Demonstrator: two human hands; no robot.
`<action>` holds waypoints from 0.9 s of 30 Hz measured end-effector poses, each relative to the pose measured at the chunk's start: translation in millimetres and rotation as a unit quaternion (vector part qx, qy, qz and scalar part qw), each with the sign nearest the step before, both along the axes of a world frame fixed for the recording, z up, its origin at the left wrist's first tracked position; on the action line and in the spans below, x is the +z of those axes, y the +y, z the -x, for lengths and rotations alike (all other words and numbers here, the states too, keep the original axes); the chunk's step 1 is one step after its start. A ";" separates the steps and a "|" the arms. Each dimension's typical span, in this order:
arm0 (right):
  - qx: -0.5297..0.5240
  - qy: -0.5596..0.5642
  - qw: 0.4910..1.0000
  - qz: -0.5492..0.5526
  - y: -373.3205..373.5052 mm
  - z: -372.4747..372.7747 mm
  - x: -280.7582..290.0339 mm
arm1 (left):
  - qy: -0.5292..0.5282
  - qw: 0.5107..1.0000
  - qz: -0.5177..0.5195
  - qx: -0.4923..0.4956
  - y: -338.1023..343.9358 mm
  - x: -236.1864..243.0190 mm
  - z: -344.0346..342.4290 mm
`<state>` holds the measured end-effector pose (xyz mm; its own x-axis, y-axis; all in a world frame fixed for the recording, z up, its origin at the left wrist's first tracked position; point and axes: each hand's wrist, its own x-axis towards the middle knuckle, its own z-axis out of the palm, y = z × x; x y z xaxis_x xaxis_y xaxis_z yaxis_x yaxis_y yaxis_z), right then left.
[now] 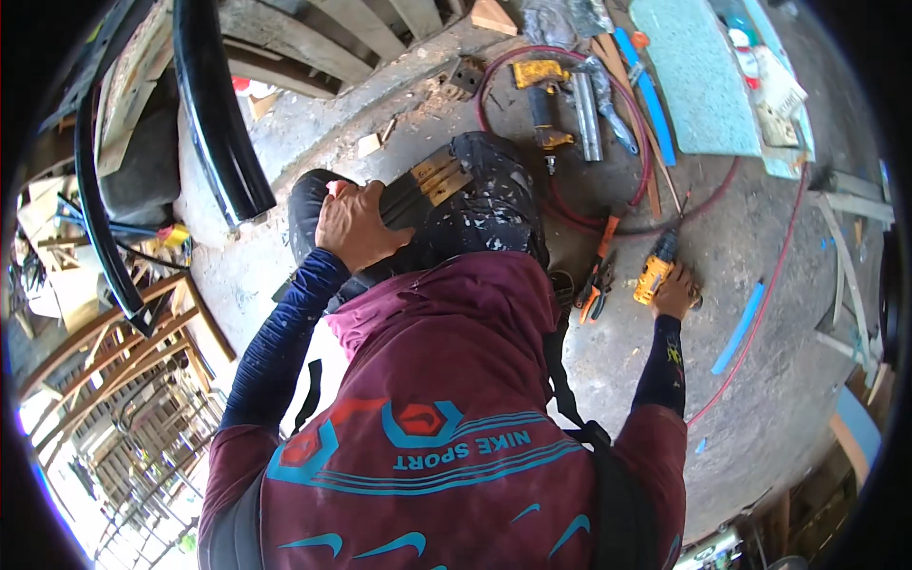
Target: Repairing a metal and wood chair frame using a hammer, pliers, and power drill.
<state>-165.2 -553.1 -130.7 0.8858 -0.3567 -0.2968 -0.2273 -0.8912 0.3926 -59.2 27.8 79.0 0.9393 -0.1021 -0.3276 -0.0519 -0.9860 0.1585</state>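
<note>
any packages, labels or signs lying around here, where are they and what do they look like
White packet: top right, on the pale blue-green sheet; flat, white with a red patch.
Yellow label strips: on the dark block on the person's knee, beside the left hand; tan-yellow rectangles.
Shirt print: on the maroon top; teal and red emblem with mirrored lettering.
No screens or signs visible.

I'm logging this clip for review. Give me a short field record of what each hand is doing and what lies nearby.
Left hand: left hand rests flat on wooden strips lying across the knee
Right hand: right hand reaches down and grips a yellow drill on the floor
Nearby: orange-handled pliers, red hose, a second yellow power tool
Surface: concrete floor
</note>
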 end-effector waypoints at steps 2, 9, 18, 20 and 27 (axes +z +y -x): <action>0.028 0.050 0.998 -0.030 -30.4 10.9 0.6 | 0.011 0.999 -0.007 0.037 -10.8 14.5 3.9; -0.016 -0.048 0.968 -0.246 45.2 4.6 77.7 | -0.285 0.956 -0.054 0.030 16.1 41.9 -0.2; 0.219 -0.128 0.764 -0.593 241.0 -58.4 219.0 | 0.024 0.973 -0.148 0.176 72.7 0.0 27.3; 0.272 -0.101 0.704 -0.648 294.9 -75.1 239.0 | 0.102 0.963 -0.126 0.213 74.3 -3.4 21.5; 0.167 -0.042 0.512 -0.842 391.2 -68.5 248.8 | 0.016 0.967 -0.057 0.247 78.8 -10.5 44.3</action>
